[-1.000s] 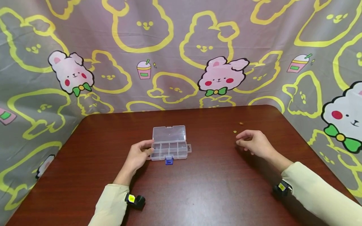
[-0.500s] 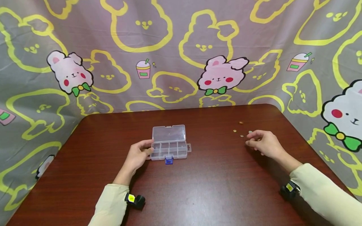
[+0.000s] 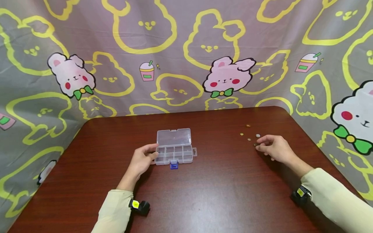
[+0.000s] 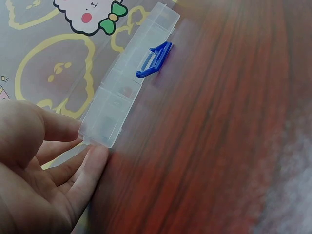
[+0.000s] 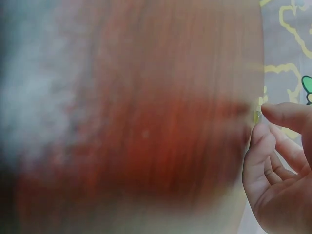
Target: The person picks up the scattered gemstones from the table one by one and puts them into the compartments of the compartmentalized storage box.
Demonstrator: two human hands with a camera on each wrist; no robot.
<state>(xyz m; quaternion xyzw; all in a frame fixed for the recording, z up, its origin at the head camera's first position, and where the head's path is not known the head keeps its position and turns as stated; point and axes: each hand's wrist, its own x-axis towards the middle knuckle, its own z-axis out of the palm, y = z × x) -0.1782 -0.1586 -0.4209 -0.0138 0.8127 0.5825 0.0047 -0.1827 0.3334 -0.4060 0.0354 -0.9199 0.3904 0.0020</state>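
My left hand (image 3: 144, 158) holds the left end of a clear plastic compartment box (image 3: 174, 154), its lid raised at the back. In the left wrist view, thumb and fingers are at the corner of the box (image 4: 114, 100); a blue latch (image 4: 156, 59) hangs at its front. To the right, my right hand (image 3: 274, 148) is low over the table, index finger and thumb slightly apart at a small dark round piece (image 3: 255, 145). In the right wrist view, a tiny yellowish piece (image 5: 257, 116) shows just beyond the fingertips of that hand (image 5: 280, 161).
Near the right hand lie several small button-like pieces: a white one (image 3: 257, 135), a yellowish one (image 3: 241, 134), a pale brown one (image 3: 249, 139) and an orange-brown one (image 3: 248, 125). A patterned curtain (image 3: 180, 55) hangs behind the dark wooden table (image 3: 209, 184).
My right hand has moved to the right and then slowed, uncovering the white, pale brown and dark pieces. The left hand and the box have stayed in place.
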